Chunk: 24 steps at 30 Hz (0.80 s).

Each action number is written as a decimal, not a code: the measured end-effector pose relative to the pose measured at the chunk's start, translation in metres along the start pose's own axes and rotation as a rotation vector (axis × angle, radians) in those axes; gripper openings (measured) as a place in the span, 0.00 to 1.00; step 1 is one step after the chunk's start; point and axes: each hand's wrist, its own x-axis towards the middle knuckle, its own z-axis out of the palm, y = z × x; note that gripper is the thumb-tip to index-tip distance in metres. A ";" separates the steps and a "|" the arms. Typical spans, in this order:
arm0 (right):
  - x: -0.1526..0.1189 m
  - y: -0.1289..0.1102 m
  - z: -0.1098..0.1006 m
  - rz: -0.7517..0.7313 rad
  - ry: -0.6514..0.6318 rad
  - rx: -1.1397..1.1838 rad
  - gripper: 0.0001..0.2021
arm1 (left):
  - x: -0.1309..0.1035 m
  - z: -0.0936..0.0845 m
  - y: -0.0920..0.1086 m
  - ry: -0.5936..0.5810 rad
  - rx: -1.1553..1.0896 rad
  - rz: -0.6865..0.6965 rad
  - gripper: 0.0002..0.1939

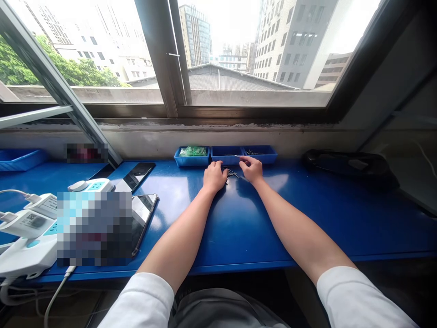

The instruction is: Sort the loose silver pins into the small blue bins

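Observation:
My right hand [251, 170] is closed in a pinch in front of the blue bins, on a small thin piece [237, 156] with a pale tip. Its exact kind is too small to tell. Beside it, my left hand [215, 176] rests on the table with its fingers bent and the thumb apart from them. Between the hands lies a small pile of thin dark metal pieces [232, 173], which look like screws or pins. The middle blue bin [225, 159] stands just behind both hands. To its right, another blue bin [269, 157] holds small metal pieces.
Green packets [193, 151] fill the left blue bin [191, 161]. On the left of the blue table [239, 232] are two phones [138, 175], a white power strip [30, 255] with chargers and cables, and a blurred patch. A black case-like object [344, 166] lies far right.

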 end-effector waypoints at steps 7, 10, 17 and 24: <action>0.003 0.008 0.000 -0.052 0.061 -0.384 0.26 | -0.001 0.004 -0.001 -0.056 0.105 -0.027 0.22; 0.003 0.010 0.005 -0.058 0.009 -0.452 0.29 | -0.004 0.005 0.000 -0.093 0.140 0.004 0.27; -0.002 0.006 0.010 -0.135 -0.157 -0.533 0.32 | -0.007 0.008 -0.001 -0.117 0.181 0.024 0.29; 0.003 0.010 0.005 -0.068 -0.038 -0.557 0.34 | -0.003 0.007 0.000 -0.083 0.148 -0.014 0.28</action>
